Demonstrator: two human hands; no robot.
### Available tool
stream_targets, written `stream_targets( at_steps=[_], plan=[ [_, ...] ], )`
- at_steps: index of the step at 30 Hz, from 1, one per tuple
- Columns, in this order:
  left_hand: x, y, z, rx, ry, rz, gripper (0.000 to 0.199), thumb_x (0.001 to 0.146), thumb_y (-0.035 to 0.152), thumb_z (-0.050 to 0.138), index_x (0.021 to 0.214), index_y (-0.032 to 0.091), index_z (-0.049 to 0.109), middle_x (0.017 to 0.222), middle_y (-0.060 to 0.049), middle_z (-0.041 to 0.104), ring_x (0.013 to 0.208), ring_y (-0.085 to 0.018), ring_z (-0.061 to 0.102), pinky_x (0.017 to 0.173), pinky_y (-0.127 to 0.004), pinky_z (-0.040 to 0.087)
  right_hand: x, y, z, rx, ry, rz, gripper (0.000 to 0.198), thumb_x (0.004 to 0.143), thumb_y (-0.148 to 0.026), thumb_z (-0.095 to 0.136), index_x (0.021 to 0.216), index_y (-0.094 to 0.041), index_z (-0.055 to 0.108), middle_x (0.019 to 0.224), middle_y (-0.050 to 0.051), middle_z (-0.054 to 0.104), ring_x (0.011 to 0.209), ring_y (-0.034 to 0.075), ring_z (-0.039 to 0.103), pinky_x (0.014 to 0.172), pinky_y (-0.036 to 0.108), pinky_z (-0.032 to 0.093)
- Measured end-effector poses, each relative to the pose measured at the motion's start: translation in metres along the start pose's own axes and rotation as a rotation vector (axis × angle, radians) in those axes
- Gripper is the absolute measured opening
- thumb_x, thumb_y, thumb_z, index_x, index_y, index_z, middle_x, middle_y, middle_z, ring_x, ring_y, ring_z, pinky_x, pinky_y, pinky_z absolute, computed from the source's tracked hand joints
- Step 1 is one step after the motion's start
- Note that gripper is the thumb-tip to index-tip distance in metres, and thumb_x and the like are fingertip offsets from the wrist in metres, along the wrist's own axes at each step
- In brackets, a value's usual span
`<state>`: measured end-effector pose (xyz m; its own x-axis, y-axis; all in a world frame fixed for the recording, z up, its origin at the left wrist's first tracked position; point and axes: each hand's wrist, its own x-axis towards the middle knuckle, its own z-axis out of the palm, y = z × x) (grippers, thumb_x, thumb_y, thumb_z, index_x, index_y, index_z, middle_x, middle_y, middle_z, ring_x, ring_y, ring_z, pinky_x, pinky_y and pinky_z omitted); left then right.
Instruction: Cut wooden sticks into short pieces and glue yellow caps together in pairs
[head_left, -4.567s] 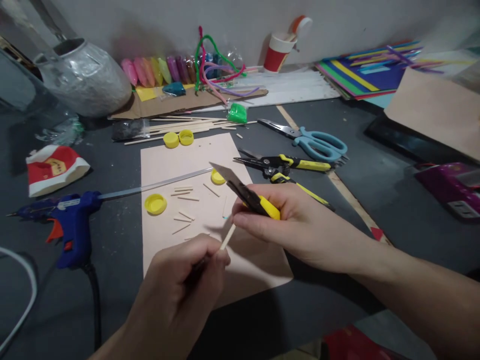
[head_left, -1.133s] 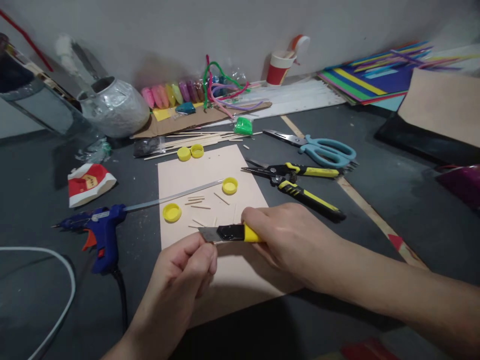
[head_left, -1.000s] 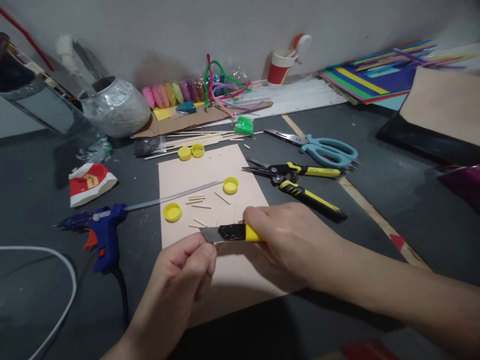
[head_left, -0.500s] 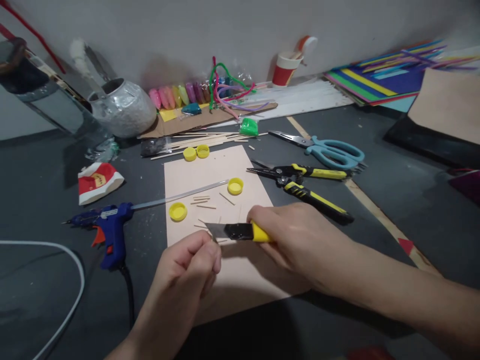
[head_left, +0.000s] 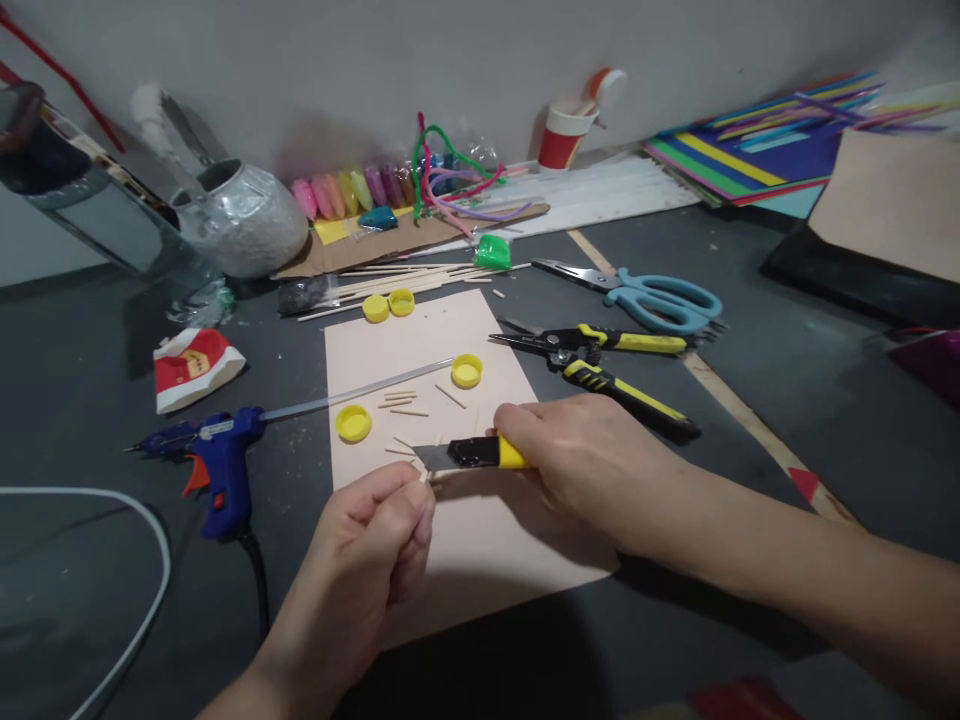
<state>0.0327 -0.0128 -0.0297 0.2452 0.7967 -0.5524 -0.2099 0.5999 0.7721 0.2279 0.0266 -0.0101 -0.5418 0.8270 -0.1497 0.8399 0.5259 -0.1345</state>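
Observation:
My right hand is closed round the yellow handle of a utility knife, its blade pointing left. My left hand pinches a small piece of wooden stick, most of which the fingers hide. The blade tip lies right by that piece; whether they touch I cannot tell. Under both hands is a sheet of beige paper. On it lie several short cut sticks and yellow bottle caps, one at the left and one farther right.
A blue glue gun with a clear glue stick lies left. Black-and-yellow pliers and blue-handled scissors lie right. Behind are long wooden sticks, a silver pot, a paper cup and coloured sheets.
The knife has risen slightly and tilted a little, and the pale end of the stick piece now shows at my left fingertips. The whole view has shifted slightly.

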Motion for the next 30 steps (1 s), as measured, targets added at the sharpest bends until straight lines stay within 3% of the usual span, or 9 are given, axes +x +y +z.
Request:
stream_targets(
  at_steps=[5,10,12,14,16,20,23,27,30],
  plan=[
    [-0.003,0.000,-0.003,0.039,0.005,0.009,0.035,0.089,0.032,0.055,0.058,0.020,0.044,0.045,0.009,0.030,0.043,-0.007,0.016,0.045,-0.025,0.010,0.003,0.004,-0.004,-0.045,-0.060,0.037,0.014,0.078,-0.006,0.052,0.080,-0.018,0.058,0.068,0.004,0.068,0.057,0.019,0.059,0.052,0.029,0.022],
    [-0.010,0.010,-0.004,0.093,0.087,0.045,0.035,0.083,0.027,0.058,0.053,0.019,0.044,0.045,0.007,0.034,0.045,-0.007,0.020,0.044,-0.024,0.012,0.004,0.027,-0.009,-0.164,0.038,0.300,0.015,0.089,-0.014,0.046,0.085,-0.014,0.060,0.067,0.011,0.067,0.058,0.023,0.059,0.052,0.030,0.020],
    [-0.010,0.013,-0.003,0.125,0.094,0.078,0.033,0.083,0.027,0.058,0.054,0.019,0.046,0.045,0.007,0.034,0.045,-0.008,0.021,0.044,-0.024,0.013,0.003,0.027,-0.011,-0.149,0.070,0.289,0.011,0.088,-0.016,0.049,0.087,-0.015,0.060,0.068,0.009,0.066,0.061,0.023,0.059,0.053,0.029,0.022],
    [-0.009,0.013,0.000,0.182,0.104,0.091,0.032,0.084,0.027,0.055,0.054,0.019,0.047,0.044,0.008,0.034,0.045,-0.008,0.021,0.045,-0.024,0.013,0.002,0.021,-0.012,0.031,0.103,0.203,0.008,0.087,-0.018,0.053,0.085,-0.017,0.060,0.065,0.004,0.063,0.059,0.019,0.056,0.054,0.028,0.027],
    [-0.008,0.012,0.002,0.256,0.108,0.086,0.032,0.086,0.028,0.053,0.056,0.020,0.049,0.047,0.007,0.034,0.046,-0.009,0.022,0.046,-0.025,0.014,0.001,0.012,-0.011,0.363,0.143,0.122,0.013,0.091,-0.023,0.052,0.084,-0.017,0.062,0.066,0.001,0.062,0.058,0.015,0.053,0.056,0.025,0.032],
    [-0.010,0.007,0.004,0.486,-0.022,0.146,0.035,0.090,0.034,0.051,0.059,0.020,0.050,0.053,0.005,0.036,0.051,-0.011,0.028,0.049,-0.027,0.020,0.001,0.000,-0.012,0.943,0.108,0.023,0.017,0.093,-0.023,0.054,0.082,-0.016,0.064,0.075,-0.002,0.062,0.070,0.011,0.056,0.065,0.020,0.041],
    [-0.010,0.006,0.003,0.588,-0.119,0.168,0.037,0.094,0.040,0.047,0.064,0.020,0.054,0.057,0.004,0.038,0.054,-0.012,0.030,0.051,-0.028,0.022,0.002,-0.001,-0.013,1.102,0.029,-0.003,0.020,0.091,-0.020,0.057,0.072,-0.015,0.059,0.067,-0.006,0.051,0.065,0.008,0.047,0.060,0.017,0.038],
    [-0.008,0.004,0.001,0.552,-0.195,0.135,0.037,0.097,0.046,0.046,0.077,0.019,0.061,0.062,0.004,0.040,0.057,-0.012,0.032,0.052,-0.026,0.025,0.004,-0.001,-0.010,1.273,-0.067,-0.046,0.022,0.093,-0.023,0.056,0.074,-0.013,0.061,0.069,-0.004,0.059,0.067,0.009,0.050,0.063,0.018,0.040],
    [-0.007,0.003,0.002,0.504,-0.171,0.142,0.037,0.097,0.046,0.048,0.074,0.019,0.061,0.058,0.005,0.036,0.053,-0.011,0.028,0.049,-0.025,0.021,0.004,0.000,-0.009,1.187,-0.035,-0.032,0.023,0.092,-0.025,0.057,0.072,-0.015,0.059,0.069,-0.003,0.059,0.065,0.009,0.050,0.061,0.018,0.039]
  ],
)
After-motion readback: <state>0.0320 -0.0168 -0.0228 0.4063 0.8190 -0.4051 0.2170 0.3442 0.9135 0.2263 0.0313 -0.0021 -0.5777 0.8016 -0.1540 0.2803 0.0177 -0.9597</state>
